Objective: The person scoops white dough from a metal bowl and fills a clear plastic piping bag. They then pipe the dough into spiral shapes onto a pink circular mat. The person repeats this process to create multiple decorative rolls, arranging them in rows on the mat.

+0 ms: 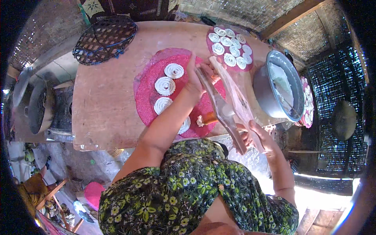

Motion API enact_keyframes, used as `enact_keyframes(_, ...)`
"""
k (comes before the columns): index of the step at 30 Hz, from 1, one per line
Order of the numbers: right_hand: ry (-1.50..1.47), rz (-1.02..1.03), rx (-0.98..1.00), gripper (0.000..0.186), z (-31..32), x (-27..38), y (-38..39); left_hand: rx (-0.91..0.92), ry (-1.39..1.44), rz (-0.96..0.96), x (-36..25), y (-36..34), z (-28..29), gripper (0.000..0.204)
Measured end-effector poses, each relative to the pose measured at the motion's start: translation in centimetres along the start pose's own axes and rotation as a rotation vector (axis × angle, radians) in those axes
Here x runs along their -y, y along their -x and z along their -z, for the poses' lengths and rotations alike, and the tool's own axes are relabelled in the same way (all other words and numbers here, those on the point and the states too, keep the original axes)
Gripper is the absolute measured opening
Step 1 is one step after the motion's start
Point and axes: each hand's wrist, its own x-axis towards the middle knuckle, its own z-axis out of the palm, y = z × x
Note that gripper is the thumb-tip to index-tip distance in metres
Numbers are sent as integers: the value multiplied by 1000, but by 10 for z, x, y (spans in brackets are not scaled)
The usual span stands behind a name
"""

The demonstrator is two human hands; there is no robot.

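Over the table I hold a wooden press with two long arms, one darker point(222, 107) and one paler point(239, 94). My left hand point(194, 80) is closed around the far ends, its fingers partly hidden behind the wood. My right hand point(261, 138) grips the near ends. A brown cylinder point(210, 117) juts left from the press, with a pale lump of dough point(200, 121) at its tip. Beneath lies a round pink mat point(147, 103) bearing several white coiled dough rounds point(165, 85); my left forearm partly covers the nearer ones.
Right of the mat stands a grey basin point(264, 92) with a white mass point(281, 82) inside. Another pink mat point(243, 67) full of coils lies at the far right of the wooden table point(102, 105). A dark woven basket point(103, 41) sits far left, near a wok point(42, 105).
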Motion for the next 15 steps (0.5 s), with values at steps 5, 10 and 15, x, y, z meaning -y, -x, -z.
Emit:
enact_keyframes(5, 67, 55, -105, 75, 5, -2, -1, 17, -14, -17, 5, -15, -11, 83)
enact_keyframes(10, 77, 73, -106, 85, 9, -33, 6, -100, -95, -37, 6, 7, -21, 83)
enact_keyframes(15, 45, 166, -134, 66, 3, -22, 0, -136, -243, -26, 13, -3, -35, 66)
